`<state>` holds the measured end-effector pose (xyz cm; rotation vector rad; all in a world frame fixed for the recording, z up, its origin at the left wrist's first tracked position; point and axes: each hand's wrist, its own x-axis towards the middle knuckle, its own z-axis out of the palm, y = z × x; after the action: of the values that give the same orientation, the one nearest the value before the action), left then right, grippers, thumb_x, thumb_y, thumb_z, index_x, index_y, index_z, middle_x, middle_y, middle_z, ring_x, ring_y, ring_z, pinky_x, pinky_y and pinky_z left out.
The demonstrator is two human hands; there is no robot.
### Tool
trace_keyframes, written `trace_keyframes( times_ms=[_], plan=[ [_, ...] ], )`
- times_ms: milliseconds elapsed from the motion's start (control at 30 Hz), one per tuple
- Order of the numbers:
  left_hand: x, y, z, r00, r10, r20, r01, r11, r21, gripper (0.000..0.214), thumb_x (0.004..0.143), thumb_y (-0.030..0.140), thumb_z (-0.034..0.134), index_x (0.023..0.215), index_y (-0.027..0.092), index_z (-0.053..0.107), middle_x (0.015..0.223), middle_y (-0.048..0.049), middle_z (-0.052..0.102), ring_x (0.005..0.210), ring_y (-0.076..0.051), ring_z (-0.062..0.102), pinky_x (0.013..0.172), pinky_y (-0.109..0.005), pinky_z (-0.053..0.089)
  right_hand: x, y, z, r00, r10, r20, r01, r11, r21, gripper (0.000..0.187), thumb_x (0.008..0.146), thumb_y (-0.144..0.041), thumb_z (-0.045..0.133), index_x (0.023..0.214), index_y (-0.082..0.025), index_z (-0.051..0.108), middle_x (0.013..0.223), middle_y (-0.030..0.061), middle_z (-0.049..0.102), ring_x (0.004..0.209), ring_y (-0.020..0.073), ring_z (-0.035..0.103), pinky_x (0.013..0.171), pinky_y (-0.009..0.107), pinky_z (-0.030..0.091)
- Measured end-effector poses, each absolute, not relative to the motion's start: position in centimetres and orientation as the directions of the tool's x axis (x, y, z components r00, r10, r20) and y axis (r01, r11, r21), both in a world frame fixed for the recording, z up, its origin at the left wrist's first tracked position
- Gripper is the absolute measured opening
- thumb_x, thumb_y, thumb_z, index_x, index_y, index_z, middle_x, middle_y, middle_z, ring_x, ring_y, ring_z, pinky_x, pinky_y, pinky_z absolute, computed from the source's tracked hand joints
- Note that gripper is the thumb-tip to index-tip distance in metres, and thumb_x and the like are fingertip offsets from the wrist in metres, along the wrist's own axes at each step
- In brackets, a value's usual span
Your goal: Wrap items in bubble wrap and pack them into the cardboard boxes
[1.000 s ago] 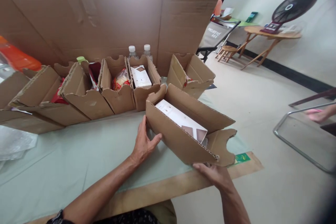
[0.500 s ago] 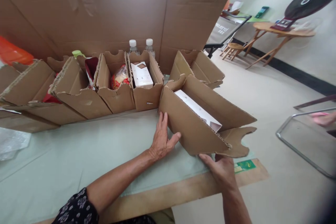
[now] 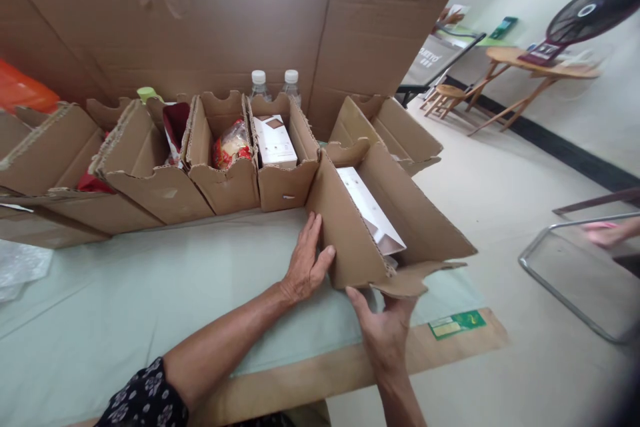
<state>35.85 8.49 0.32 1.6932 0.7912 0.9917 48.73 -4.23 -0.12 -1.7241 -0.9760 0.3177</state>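
Observation:
An open cardboard tray box [image 3: 350, 240] sits on the pale green table cover, angled beside a row of like boxes. Inside it lies a white carton [image 3: 371, 210] with a brown corner. My left hand [image 3: 305, 263] lies flat against the box's left wall, fingers stretched. My right hand [image 3: 383, 327] is under the box's near end flap, fingers curled up onto the cardboard. The neighbouring box [image 3: 285, 177] in the row holds a similar white carton [image 3: 273, 140].
Several cardboard boxes [image 3: 150, 173] line the table's back, holding red snack packets [image 3: 230, 147]. Two water bottles [image 3: 273, 83] stand behind them before a tall cardboard sheet [image 3: 225, 13]. Right of the table: open floor, a metal frame [image 3: 565, 273], a fan [image 3: 590, 10], a wooden table.
The box with the white carton has swung and slid left toward the row, now nearly in line with it. Both hands moved along with it, the right one shifting left under its end.

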Motion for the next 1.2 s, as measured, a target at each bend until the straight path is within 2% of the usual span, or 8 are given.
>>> trace_keyframes(
  times_ms=[133,267,367,433,500,800,1000,1200],
  plan=[
    [35.8,8.1,0.4,0.407,0.883,0.235,0.003,-0.258,0.966,0.071,0.101,0.054,0.048,0.162,0.023,0.03,0.173,-0.0111,0.024,0.16,-0.031,0.021,0.132,-0.052,0.018,47.9,-0.3,2.1,0.636,0.7,0.324,0.464,-0.012,-0.886,0.112,0.08,-0.05,0.08,0.163,-0.025,0.009,0.162,0.0208,0.031,0.147,0.0338,0.041,0.11,0.054,0.049],
    [35.9,8.0,0.1,0.344,0.92,0.188,-0.059,-0.179,0.982,0.071,0.102,0.057,0.045,0.162,0.021,0.029,0.17,-0.0141,0.031,0.157,-0.032,0.03,0.13,-0.053,0.023,48.0,0.4,3.4,0.565,0.746,0.352,0.579,-0.055,-0.814,0.099,0.088,-0.048,0.072,0.164,-0.024,0.013,0.166,0.0197,0.028,0.15,0.0354,0.036,0.112,0.059,0.046],
    [35.9,8.1,-0.2,0.344,0.926,0.154,-0.098,-0.127,0.987,0.073,0.102,0.059,0.045,0.162,0.02,0.029,0.169,-0.0159,0.032,0.156,-0.032,0.033,0.129,-0.052,0.025,47.8,-1.4,3.6,0.476,0.782,0.402,0.725,-0.09,-0.683,0.072,0.094,-0.044,0.064,0.157,-0.023,0.037,0.156,0.0179,0.045,0.143,0.0358,0.046,0.113,0.063,0.042],
    [35.9,8.1,-0.3,0.344,0.927,0.15,-0.095,-0.124,0.988,0.074,0.101,0.059,0.046,0.162,0.019,0.029,0.169,-0.0168,0.032,0.156,-0.032,0.032,0.13,-0.051,0.025,47.6,-2.1,3.5,0.387,0.82,0.421,0.778,-0.046,-0.626,0.052,0.097,-0.04,0.06,0.146,-0.023,0.052,0.142,0.016,0.058,0.133,0.0335,0.055,0.111,0.06,0.045],
    [35.9,8.1,-0.3,0.333,0.932,0.145,-0.082,-0.125,0.989,0.074,0.102,0.058,0.045,0.161,0.018,0.03,0.169,-0.0168,0.031,0.156,-0.032,0.031,0.13,-0.052,0.024,47.5,-1.7,3.5,0.321,0.849,0.42,0.793,0.001,-0.609,0.042,0.098,-0.037,0.057,0.138,-0.024,0.059,0.132,0.0142,0.064,0.125,0.0313,0.06,0.107,0.055,0.049],
    [36.1,7.9,-0.1,0.315,0.945,0.088,-0.043,-0.079,0.996,0.067,0.102,0.05,0.047,0.161,0.02,0.033,0.169,-0.0138,0.033,0.155,-0.031,0.034,0.128,-0.051,0.028,49.7,5.6,2.4,0.172,0.899,0.403,0.893,0.031,-0.449,0.06,0.092,-0.031,0.053,0.151,-0.019,0.046,0.144,0.017,0.059,0.13,0.0333,0.057,0.105,0.053,0.05],
    [36.2,7.8,0.0,0.316,0.946,0.071,-0.035,-0.063,0.997,0.068,0.102,0.051,0.047,0.161,0.019,0.035,0.169,-0.015,0.034,0.154,-0.032,0.036,0.127,-0.052,0.029,50.3,9.3,0.9,0.108,0.924,0.367,0.903,0.064,-0.426,0.067,0.093,-0.033,0.051,0.157,-0.018,0.038,0.154,0.0169,0.052,0.138,0.0329,0.052,0.105,0.051,0.05],
    [36.3,7.9,-0.2,0.316,0.946,0.069,-0.035,-0.061,0.998,0.067,0.101,0.049,0.048,0.158,0.016,0.038,0.165,-0.0172,0.039,0.15,-0.033,0.042,0.126,-0.051,0.031,50.3,9.6,-1.4,0.055,0.937,0.345,0.928,0.08,-0.365,0.045,0.096,-0.027,0.049,0.138,-0.015,0.06,0.143,0.0177,0.063,0.127,0.0307,0.06,0.1,0.045,0.05]
  ],
)
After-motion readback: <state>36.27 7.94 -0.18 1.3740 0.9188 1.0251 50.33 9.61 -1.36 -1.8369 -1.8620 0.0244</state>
